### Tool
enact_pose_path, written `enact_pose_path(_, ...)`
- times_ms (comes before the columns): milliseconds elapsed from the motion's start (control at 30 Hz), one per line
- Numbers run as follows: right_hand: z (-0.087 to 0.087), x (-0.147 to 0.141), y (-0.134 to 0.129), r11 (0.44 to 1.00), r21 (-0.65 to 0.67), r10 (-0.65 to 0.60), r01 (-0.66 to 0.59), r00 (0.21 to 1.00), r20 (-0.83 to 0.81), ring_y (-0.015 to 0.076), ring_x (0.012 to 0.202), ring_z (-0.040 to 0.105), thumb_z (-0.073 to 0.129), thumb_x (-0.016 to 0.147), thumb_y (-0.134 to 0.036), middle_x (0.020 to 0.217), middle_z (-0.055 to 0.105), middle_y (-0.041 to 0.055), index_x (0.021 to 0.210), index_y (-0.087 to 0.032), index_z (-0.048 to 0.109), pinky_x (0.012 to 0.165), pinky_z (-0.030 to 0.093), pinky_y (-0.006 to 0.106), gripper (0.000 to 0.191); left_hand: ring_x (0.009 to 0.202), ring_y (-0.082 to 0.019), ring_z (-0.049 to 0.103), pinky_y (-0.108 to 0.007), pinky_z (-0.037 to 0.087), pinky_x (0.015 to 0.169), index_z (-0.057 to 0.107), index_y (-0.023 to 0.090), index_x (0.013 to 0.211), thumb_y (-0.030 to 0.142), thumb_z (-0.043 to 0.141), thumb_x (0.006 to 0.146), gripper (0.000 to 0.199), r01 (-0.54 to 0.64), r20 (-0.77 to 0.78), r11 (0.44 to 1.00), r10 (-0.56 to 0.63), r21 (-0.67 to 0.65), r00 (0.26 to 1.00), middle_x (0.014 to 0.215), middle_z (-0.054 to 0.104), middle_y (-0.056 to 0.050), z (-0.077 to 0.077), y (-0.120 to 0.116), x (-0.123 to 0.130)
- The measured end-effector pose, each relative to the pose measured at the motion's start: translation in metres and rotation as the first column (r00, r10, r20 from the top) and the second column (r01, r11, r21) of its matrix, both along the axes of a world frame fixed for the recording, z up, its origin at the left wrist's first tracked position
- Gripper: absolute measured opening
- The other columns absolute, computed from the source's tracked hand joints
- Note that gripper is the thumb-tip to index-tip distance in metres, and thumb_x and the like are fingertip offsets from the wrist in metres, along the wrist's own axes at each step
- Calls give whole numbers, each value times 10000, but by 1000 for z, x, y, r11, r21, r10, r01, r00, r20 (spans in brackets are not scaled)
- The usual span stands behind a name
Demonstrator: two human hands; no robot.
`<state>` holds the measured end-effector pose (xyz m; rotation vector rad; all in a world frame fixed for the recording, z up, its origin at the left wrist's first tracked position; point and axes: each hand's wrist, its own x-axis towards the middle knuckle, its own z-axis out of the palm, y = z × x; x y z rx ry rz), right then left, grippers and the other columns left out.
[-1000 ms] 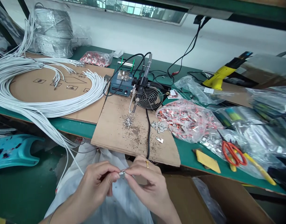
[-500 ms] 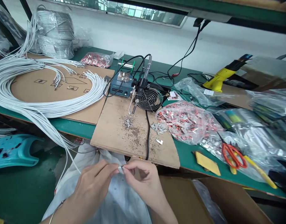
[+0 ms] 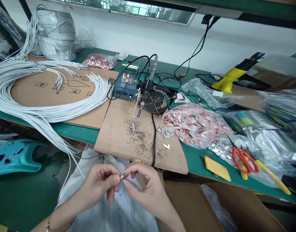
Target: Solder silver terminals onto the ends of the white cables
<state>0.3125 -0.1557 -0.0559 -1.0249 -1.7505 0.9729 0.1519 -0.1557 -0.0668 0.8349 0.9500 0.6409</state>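
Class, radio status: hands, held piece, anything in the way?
Left hand pinching small piece. Right hand at its tip, contact unclear. Nothing seen blocking either hand; black cable crosses cardboard beyond.

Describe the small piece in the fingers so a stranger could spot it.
On the green bench, find the cardboard with dark crumbs. Below its front edge, the left hand pinches the small pale piece beside the right hand; unlike the metal pieces on the cardboard, it is held.

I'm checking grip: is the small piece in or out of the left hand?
In: the left hand pinches the small piece, its end showing past the thumb. Whether the right hand touches it, I cannot tell.
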Motion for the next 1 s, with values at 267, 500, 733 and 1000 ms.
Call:
enact_pose_path(267,-8,2,-4,992,123,-31,38,998,-59,94,498,454,631,761,-130,528,519,-16,641,-162,590,484,346,220,131,398,-3,500,-73,355,428,502,72,664,603,567,647,535,-16,-97,996,25,90,995,509,494,37,4,-9,9)
enact_pose_path(500,-16,0,-4,977,212,23,9,989,-148,109,552,484,615,748,-80,606,563,-6,727,-179,583,531,376,235,106,398,-12,502,-86,359,421,496,82,679,638,560,626,563,21,-91,995,-12,95,996,529,496,35,6,-11,6)
enact_pose_path(733,2,14,4,995,9,94,-96,989,118,97,525,470,657,756,-192,543,543,-5,643,-138,616,514,353,217,132,465,4,511,-61,347,492,578,78,722,499,443,792,447,167,-366,934,-43,316,930,504,529,3,-2,-13,0)
enact_pose_path(1000,-10,9,-2,999,34,33,-33,999,-7,96,530,482,629,776,-167,580,575,-6,708,-160,624,525,371,216,69,425,2,500,-78,361,448,523,70,710,610,531,672,541,13,-159,986,14,165,987,561,493,31,2,-11,6)
